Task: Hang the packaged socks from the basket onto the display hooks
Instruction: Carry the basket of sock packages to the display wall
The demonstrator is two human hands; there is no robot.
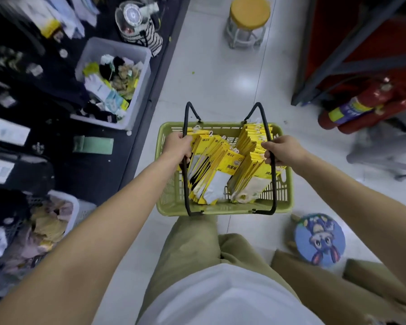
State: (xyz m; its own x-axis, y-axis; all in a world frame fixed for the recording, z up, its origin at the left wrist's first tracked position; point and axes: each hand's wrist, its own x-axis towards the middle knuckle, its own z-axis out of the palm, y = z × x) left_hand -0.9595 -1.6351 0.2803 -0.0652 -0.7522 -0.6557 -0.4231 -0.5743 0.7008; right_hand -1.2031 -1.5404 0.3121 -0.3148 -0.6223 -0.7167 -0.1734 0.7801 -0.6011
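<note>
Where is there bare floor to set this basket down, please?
Bare floor lies ahead, between the basket and the stool, with the shelf left and the rack right. It is crowded by the extinguishers at right and the cushion near your feet.

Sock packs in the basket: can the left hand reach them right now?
Likely yes, once freed: the left hand grips a black handle, but the sock packs lie uncovered right beside it.

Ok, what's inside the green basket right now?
The basket holds yellow-carded sock packs in two leaning bunches. The left hand and right hand grip the handles above them. Whatever lies beneath the packs is hidden.
</note>
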